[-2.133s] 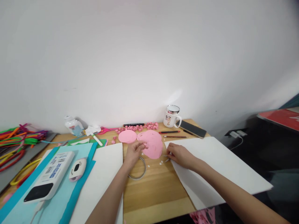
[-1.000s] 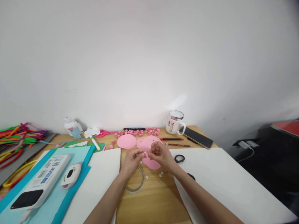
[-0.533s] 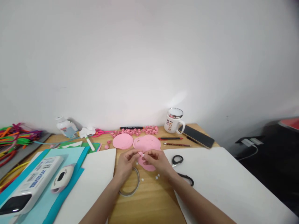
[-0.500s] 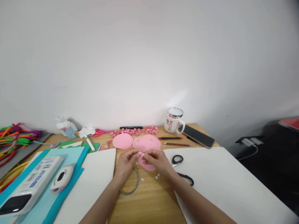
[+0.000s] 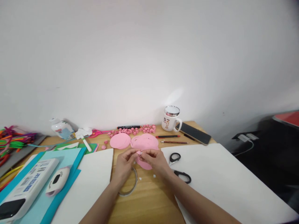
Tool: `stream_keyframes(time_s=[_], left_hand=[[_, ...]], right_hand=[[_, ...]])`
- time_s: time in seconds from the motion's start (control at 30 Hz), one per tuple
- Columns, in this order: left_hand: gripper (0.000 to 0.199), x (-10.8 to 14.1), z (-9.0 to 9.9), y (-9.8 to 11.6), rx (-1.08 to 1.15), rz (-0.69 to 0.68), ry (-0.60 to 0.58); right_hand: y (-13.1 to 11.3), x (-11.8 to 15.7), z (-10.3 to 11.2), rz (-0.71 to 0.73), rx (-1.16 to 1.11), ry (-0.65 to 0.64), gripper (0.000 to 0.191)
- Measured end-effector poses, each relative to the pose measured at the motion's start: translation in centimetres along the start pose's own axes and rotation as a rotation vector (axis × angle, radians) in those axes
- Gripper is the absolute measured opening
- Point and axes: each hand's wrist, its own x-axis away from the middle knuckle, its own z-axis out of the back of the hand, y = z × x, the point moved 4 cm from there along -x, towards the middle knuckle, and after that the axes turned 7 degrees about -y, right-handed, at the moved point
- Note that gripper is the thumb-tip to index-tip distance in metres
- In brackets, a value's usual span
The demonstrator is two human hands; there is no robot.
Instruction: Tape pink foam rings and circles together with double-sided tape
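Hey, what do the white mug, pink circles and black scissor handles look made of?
White mug: possibly glazed ceramic, smooth; its rim shines like metal. Pink circles: likely matte paper, thin and flat. Black scissor handles: probably plastic, smooth, evenly dark loops.

— What's held?
— Left hand [image 5: 123, 162] and right hand [image 5: 155, 160] pinch a small pink piece [image 5: 138, 152] together (black-handled scissors [image 5: 178, 173] lie on a white sheet [image 5: 217, 177]).
— And nearby?
— A tape ring [image 5: 136, 180], by the left hand.

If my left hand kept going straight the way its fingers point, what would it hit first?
Most likely the right hand, whose fingers meet those of the left hand around a small pink piece; exact depth there is hard to judge.
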Motion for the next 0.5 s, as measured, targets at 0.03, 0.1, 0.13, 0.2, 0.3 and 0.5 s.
stream_keyframes(time_s=[0.03,0.1,0.13,0.2,0.3,0.5], left_hand=[[0.018,-0.01,0.03,-0.03,0.006,-0.001,0.002],[0.019,-0.02,0.11,-0.07,0.017,0.001,0.013],[0.019,-0.02,0.15,-0.06,0.020,0.003,0.021],[0.018,0.00,0.18,0.00,0.026,0.006,0.029],[0.018,0.04,0.11,0.16,0.036,0.004,0.026],[0.015,0.07,-0.08,0.32,0.055,-0.002,0.027]], right_hand=[[0.02,0.01,0.00,0.003,0.003,0.009,0.026],[0.10,0.00,-0.02,0.012,0.001,0.018,0.026],[0.14,-0.02,-0.02,0.018,0.000,0.023,0.026],[0.20,-0.04,-0.05,0.028,-0.005,0.027,0.026],[0.20,0.00,-0.09,0.041,-0.021,0.034,0.026],[0.19,0.11,-0.02,0.079,0.036,0.044,0.023]])
